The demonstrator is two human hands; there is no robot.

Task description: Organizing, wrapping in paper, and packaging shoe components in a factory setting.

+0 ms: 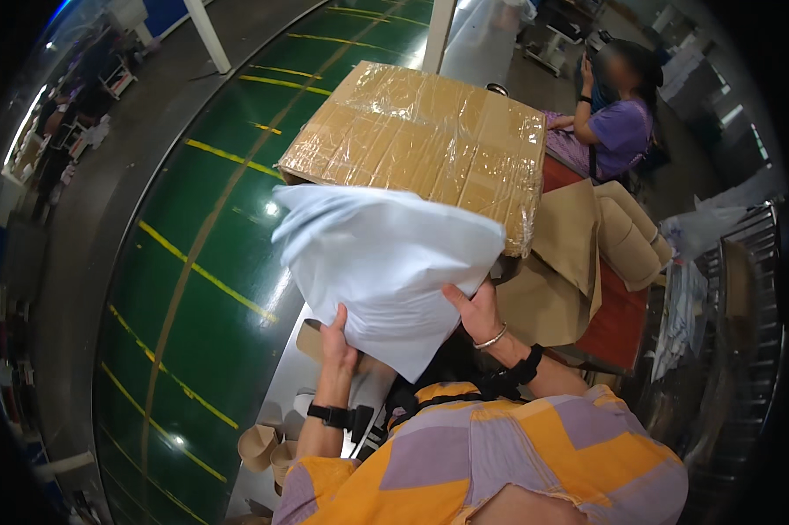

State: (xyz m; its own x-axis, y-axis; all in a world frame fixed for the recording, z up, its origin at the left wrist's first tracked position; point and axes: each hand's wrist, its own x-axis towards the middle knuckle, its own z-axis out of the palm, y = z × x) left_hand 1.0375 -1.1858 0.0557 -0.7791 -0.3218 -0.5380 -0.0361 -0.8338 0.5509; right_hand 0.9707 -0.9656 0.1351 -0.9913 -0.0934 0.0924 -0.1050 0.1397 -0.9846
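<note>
A stack of pale white-blue fabric pieces (377, 271) hangs between my two hands in front of me, its far corners fanned and slightly blurred. My left hand (337, 339) grips its near left edge, thumb on top and fingers hidden beneath. On the right edge, my right hand (473, 311) pinches the stack the same way, thumb over it. Just beyond the fabric stands a large cardboard box (429, 131) wrapped in shiny clear tape; the stack covers part of its near side.
Brown paper sheets (552, 280) and paper rolls (626, 236) lie on a red surface (617, 324) at right. A green conveyor belt (210, 262) with yellow lines runs along the left. Cardboard tubes (259, 444) stand low left. A person in purple (622, 131) sits far right.
</note>
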